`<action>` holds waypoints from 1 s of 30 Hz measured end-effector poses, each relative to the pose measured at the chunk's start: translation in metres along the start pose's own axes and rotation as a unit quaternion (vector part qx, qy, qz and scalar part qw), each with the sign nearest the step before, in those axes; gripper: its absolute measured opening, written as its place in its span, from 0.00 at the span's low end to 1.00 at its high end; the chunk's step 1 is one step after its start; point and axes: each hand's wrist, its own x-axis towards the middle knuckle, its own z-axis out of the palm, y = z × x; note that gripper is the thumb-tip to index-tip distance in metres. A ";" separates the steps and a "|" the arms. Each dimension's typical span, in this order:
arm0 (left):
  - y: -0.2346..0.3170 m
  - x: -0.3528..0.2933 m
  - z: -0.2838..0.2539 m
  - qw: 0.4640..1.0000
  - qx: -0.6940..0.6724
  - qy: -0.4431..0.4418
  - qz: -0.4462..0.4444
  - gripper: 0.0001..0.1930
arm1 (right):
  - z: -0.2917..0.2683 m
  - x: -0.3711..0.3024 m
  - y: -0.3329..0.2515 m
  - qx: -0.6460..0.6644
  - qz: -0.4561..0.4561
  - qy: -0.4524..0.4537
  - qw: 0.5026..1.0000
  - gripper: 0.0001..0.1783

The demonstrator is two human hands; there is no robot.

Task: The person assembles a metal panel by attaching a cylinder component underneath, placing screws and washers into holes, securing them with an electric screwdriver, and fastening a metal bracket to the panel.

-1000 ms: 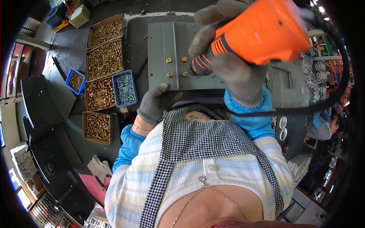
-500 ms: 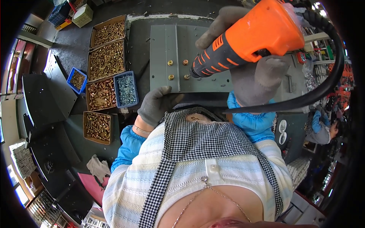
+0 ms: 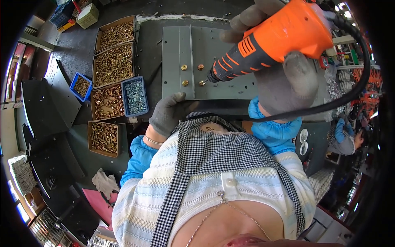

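My right hand, in a grey glove, is wrapped round an orange and black electric screwdriver. The tool slants down to the left, its bit meeting the near right one of several brass-coloured fasteners on a grey metal plate. At the plate's near edge, left of the bit, my gloved left hand pinches the edge, thumb on top; its other fingertips are partly hidden. The tool's black cable loops down at the right and passes over my right wrist.
Left of the plate stand boxes of brass-coloured bolts, a blue bin of silvery nuts and a smaller blue bin. Dark bent metal panels lie further left. Another person is at the far right.
My right hand and the screwdriver body have shifted slightly to the right, and its fingers have changed position on the tool. The bit remains at the same fastener. My left hand has stayed put.
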 end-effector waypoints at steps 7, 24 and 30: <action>-0.002 0.008 -0.001 0.999 -0.022 -0.030 -0.020 0.19 | -0.029 0.018 0.015 -0.351 -0.030 -0.180 0.918 0.39; -0.004 0.009 -0.005 0.999 -0.015 -0.031 -0.019 0.18 | -0.039 0.015 0.038 -0.308 -0.167 -0.147 0.925 0.29; -0.001 0.004 0.004 1.000 -0.001 -0.030 -0.007 0.17 | -0.036 0.018 0.033 -0.324 -0.147 -0.127 0.926 0.28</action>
